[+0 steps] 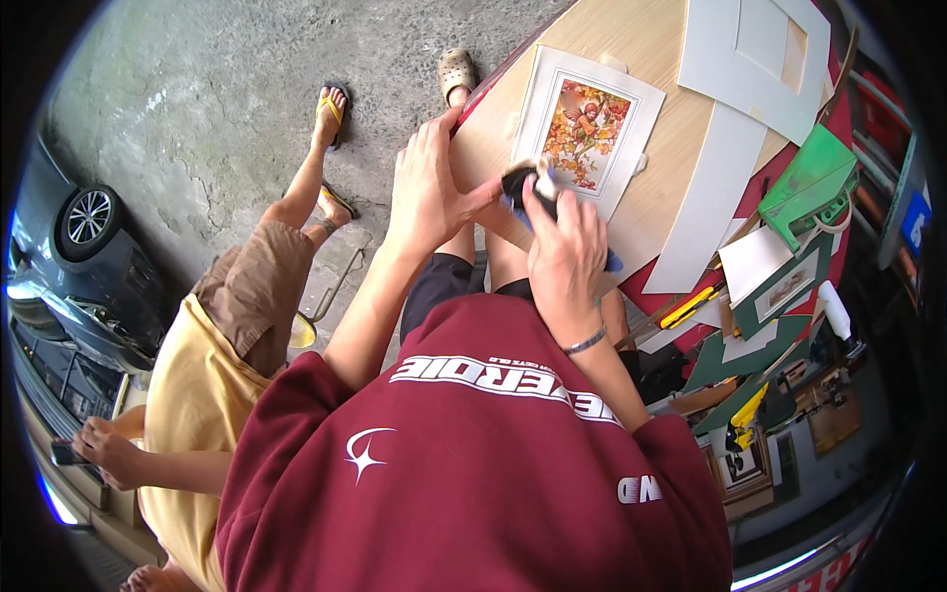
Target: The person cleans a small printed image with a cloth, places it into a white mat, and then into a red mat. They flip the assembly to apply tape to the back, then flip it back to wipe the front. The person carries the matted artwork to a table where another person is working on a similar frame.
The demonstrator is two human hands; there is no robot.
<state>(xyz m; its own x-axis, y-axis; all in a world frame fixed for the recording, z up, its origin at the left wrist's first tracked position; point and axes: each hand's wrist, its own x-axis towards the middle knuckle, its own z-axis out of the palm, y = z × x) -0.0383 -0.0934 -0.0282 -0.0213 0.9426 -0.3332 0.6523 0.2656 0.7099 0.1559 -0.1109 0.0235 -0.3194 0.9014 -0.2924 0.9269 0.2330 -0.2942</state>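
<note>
My left hand (429, 187) lies over the near left edge of the wooden board (483, 143), its fingers stretched out and the thumb reaching toward my right hand. My right hand (570, 247), with a band on its wrist, grips a small black, white and blue bundle (520, 187), blurred and partly covered by the fingers. Whether it is a cloth cannot be told. The bundle is at the lower left corner of a matted picture (589, 128) of a red-clad winged figure among orange leaves. Small pale tabs stick out around the mat.
White mat boards (750, 59) lie at the far right. Beside them are a green tool (809, 183), a yellow cutter (689, 308), a white bottle (835, 310) and green frames. A person in a yellow shirt (202, 395) sits at left, near a parked car (89, 257).
</note>
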